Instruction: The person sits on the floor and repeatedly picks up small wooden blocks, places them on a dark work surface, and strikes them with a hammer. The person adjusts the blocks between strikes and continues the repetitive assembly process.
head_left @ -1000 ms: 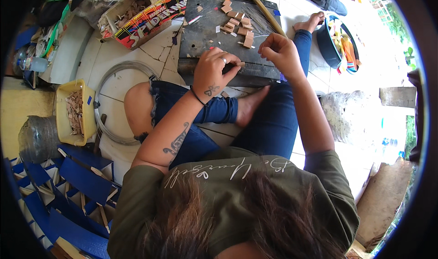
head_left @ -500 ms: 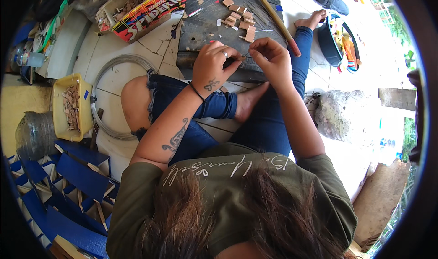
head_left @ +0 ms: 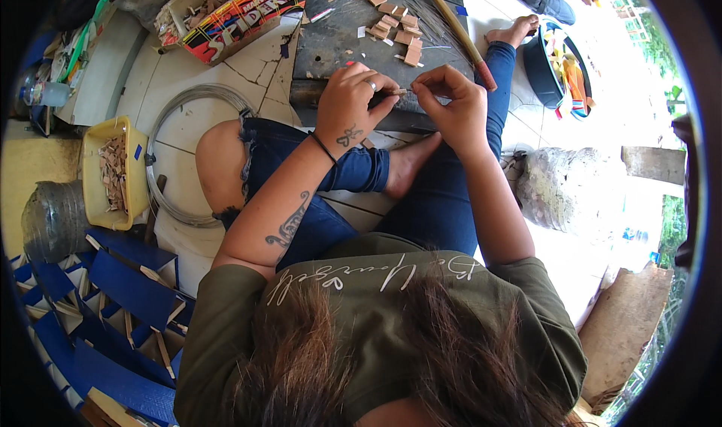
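Left hand [head_left: 352, 105] and right hand [head_left: 450, 100] are both pinching one small wood piece [head_left: 401, 92] at the board's [head_left: 338, 28] near edge. Risk: the piece is slipping from the fingertips, since the grip area looks tiny. Hammer [head_left: 455, 28] is lying on the board.

Two hands, left hand [head_left: 347, 105] and right hand [head_left: 449, 104], meet over one dark board [head_left: 338, 32]. About ten small wooden pieces [head_left: 395, 30] lie near its far edge. One hammer [head_left: 455, 30], one yellow tub [head_left: 113, 173] and one wire coil [head_left: 169, 156] show.

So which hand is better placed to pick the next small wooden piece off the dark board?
Probably the right hand: it sits closer to the wooden pieces on the dark board, while the left hand pinches the small piece between them.
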Demonstrator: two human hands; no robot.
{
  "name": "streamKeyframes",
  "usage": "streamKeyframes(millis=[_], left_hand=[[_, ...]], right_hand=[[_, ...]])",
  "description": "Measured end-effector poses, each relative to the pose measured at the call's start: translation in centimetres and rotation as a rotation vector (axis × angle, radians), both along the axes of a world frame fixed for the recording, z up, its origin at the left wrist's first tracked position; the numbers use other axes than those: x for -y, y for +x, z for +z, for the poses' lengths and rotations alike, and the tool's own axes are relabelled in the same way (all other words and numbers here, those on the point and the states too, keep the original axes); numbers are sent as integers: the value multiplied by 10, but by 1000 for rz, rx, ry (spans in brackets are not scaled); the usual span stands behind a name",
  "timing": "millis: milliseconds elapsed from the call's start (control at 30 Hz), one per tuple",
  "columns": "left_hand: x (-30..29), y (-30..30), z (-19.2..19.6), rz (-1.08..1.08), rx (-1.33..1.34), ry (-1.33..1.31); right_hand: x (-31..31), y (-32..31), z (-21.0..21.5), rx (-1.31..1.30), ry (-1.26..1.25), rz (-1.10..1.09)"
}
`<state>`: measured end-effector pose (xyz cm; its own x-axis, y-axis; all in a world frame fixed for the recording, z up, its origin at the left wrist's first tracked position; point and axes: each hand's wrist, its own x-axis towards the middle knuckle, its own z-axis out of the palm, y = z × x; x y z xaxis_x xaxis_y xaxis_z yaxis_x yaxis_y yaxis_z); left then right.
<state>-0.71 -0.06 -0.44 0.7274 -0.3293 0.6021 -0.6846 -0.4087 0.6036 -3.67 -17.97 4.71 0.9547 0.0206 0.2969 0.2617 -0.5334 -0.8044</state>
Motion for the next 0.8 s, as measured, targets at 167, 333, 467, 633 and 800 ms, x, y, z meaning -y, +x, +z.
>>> streamKeyframes(millis=[167,333,467,633,800], left_hand=[[0,0,0,1,-3,2],[1,1,-2,9,26,-4],[2,1,-4,13,34,-9],[1,2,-4,10,31,-6],[2,1,-5,10,45,-18]], right_hand=[[-2,0,1,14,-14,4],[-2,0,1,24,-28,10],[-2,1,1,23,-14,24],[-2,0,2,17,-18,29],[-6,-1,1,77,-57,36]])
